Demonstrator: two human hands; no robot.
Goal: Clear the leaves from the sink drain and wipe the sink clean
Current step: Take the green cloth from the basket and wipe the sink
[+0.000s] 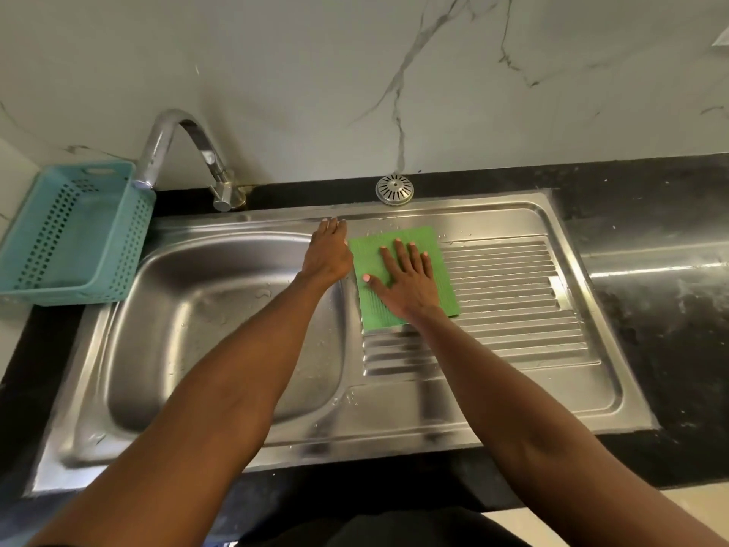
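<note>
On the drainboard, near the sink's back edge, the wipe is under way.

The right hand (406, 278) lies flat, fingers spread, pressing the green cloth (402, 305) onto the ridged drainboard (513, 294); nothing is pinched, the grip is apart. The left hand (329, 252) rests open-palmed on the strip between the basin (197, 309) and the drainboard, just beside the cloth, bracing. To wipe well, I would keep the palm flat and stroke along the ridges toward the basin. The basin holds only water drops; its drain is hidden by the left arm, so I cannot tell about leaves. The blue basket (75, 234) at the surface's left back corner looks empty. The strainer cap (394, 189) sits behind the sink.
</note>
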